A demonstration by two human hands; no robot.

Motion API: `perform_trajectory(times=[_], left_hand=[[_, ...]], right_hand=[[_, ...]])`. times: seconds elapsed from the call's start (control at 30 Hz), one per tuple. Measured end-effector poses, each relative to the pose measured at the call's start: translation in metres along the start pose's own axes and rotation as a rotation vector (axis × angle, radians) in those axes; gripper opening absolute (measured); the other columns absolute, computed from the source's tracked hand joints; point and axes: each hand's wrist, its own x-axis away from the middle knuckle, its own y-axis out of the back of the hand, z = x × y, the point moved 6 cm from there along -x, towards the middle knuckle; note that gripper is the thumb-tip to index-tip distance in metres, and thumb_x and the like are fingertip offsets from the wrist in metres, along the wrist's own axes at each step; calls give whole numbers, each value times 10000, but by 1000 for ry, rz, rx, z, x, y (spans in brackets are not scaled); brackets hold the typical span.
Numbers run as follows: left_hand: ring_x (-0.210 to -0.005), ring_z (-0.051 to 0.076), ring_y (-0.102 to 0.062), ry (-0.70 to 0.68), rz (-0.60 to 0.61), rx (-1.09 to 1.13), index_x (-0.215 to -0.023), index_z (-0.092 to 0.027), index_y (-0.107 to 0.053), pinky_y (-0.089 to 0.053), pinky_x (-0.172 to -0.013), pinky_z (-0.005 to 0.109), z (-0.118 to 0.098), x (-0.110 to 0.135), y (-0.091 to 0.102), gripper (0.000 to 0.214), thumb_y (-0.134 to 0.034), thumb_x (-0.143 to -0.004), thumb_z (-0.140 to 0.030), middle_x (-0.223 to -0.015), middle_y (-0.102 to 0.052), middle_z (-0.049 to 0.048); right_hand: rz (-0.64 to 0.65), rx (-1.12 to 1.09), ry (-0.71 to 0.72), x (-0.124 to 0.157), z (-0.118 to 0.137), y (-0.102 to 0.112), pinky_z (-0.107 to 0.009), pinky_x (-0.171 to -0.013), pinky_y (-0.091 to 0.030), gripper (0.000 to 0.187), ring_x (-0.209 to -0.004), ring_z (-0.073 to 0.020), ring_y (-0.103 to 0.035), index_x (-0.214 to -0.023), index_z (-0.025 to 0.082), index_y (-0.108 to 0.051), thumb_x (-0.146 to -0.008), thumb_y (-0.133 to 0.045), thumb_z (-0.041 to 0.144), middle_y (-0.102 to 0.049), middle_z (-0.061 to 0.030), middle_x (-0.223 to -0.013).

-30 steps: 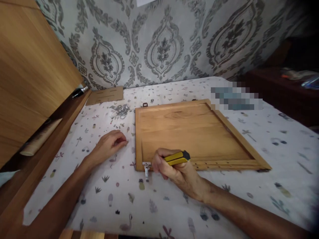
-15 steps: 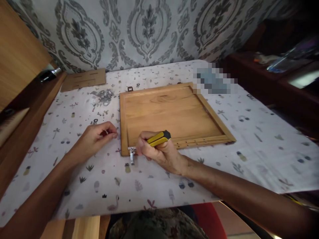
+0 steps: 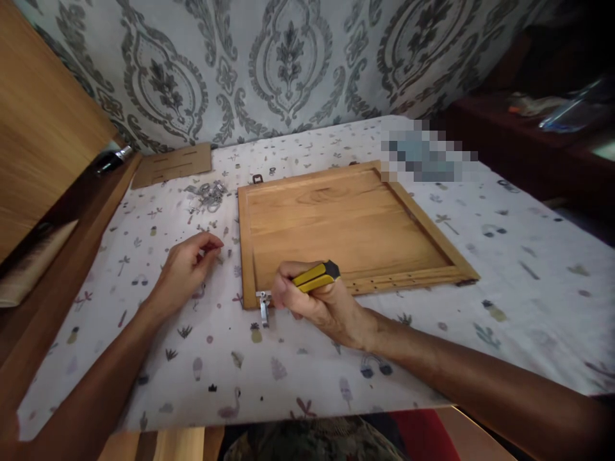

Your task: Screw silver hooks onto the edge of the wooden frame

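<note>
A wooden framed panel (image 3: 336,224) lies flat on a table covered with a patterned white cloth (image 3: 269,365). My right hand (image 3: 317,304) is closed round a yellow and black screwdriver handle (image 3: 317,275) at the panel's near left corner, beside a small metal bracket (image 3: 263,302) that hangs over the frame's edge. My left hand (image 3: 187,269) rests on the cloth to the left of the panel, fingertips pinched together on something too small to name.
A heap of small metal fittings (image 3: 207,192) lies past the panel's far left corner. A flat brown slotted board (image 3: 173,165) lies by the wall. A wooden cabinet side (image 3: 43,128) rises at the left. Dark furniture (image 3: 528,147) stands at the right.
The view shifted down and then slightly right. My left hand's pinched fingers stayed beside the panel; my right hand kept the screwdriver at the bracket.
</note>
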Motion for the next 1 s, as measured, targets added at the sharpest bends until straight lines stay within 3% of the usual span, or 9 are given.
perform_trajectory(times=[0.2,0.47,0.67,0.87,1.0], left_hand=[[-950,265,-649,-131,27,-225,-1005,-192,-664,-490,-856,397,-10,-2,-19,273,-446,-940,-344,-1003,-713,81],[-748,206,-608,-71,51,-204,-830,-210,-628,-462,-726,339,-13,-3,-14,179,-519,-876,-344,-787,-665,23],[-593,146,-573,43,92,14,-894,-232,-709,-431,-532,259,-9,5,-2,234,-587,-874,-431,-810,-711,-2],[-730,174,-636,-7,35,-58,-907,-233,-701,-487,-635,264,-8,3,7,201,-568,-882,-383,-878,-725,17],[-731,183,-627,-63,121,-111,-959,-230,-691,-494,-699,294,-11,2,-2,213,-547,-903,-376,-862,-699,17]], right_hand=[[-12,28,27,0,1,1,-247,-529,-295,416,-581,-79,-356,-645,202,-434,-981,-554,416,-403,51,-624],[-31,-6,85,1,-2,1,-238,-522,-281,414,-586,-77,-330,-657,206,-417,-990,-554,409,-385,59,-617],[-18,-21,101,1,-2,1,-246,-517,-261,418,-577,-76,-305,-655,211,-400,-986,-551,416,-360,62,-611],[-16,-29,120,1,-2,1,-251,-522,-246,416,-571,-74,-283,-658,212,-387,-993,-551,395,-332,68,-612],[-19,-62,109,1,-3,0,-252,-526,-243,418,-573,-74,-279,-658,213,-371,-981,-588,362,-333,69,-614]])
